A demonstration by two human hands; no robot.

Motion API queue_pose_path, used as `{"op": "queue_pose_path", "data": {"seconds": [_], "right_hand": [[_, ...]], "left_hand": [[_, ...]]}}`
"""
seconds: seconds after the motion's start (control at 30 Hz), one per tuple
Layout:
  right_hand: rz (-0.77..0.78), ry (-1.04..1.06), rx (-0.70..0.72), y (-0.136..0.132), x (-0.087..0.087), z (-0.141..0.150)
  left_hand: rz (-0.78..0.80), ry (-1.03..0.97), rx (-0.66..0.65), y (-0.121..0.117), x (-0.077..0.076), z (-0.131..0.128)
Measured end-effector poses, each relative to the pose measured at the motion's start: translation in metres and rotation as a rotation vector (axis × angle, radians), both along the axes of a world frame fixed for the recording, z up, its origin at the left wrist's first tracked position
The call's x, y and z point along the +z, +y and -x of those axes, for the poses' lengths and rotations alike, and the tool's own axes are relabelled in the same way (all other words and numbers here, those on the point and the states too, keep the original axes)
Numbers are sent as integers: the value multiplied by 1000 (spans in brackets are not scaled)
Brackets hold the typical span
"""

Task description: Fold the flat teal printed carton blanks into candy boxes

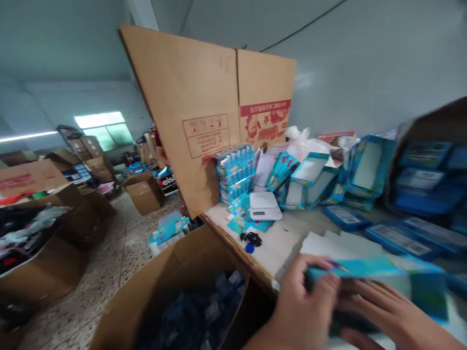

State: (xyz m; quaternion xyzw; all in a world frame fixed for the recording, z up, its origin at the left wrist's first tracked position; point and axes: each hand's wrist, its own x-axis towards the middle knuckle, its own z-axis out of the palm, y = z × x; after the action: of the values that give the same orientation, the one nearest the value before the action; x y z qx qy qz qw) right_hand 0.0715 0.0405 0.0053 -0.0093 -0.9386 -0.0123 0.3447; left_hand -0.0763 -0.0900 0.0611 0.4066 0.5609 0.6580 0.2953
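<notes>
My left hand [304, 306] grips the left end of a flat blue and white box [375, 274], thumb on top, above the front edge of the table [255, 265]. My right hand [390, 316] lies under the same box with its fingers curled along the underside. The box is blurred by motion. Below and left of my hands stands an open cardboard carton [153, 291] with several blue packs in it. On the table beyond the box lie white sheets [339, 243].
A tall cardboard sheet [204, 112] stands upright at the table's left end. A white scale [264, 206], a stack of blue packs [235, 172], open blue boxes [365, 170] and flat blue boxes [401, 238] crowd the table. Cardboard cartons [44, 243] line the speckled floor.
</notes>
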Motion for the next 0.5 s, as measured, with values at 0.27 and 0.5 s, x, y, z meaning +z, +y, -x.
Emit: {"op": "queue_pose_path", "data": {"seconds": [0.27, 0.5], "right_hand": [[313, -232, -236, 9, 11, -19], [321, -108, -318, 16, 4, -18]], "left_hand": [[126, 260, 169, 35, -43, 33], [218, 1225, -291, 39, -64, 37]]}}
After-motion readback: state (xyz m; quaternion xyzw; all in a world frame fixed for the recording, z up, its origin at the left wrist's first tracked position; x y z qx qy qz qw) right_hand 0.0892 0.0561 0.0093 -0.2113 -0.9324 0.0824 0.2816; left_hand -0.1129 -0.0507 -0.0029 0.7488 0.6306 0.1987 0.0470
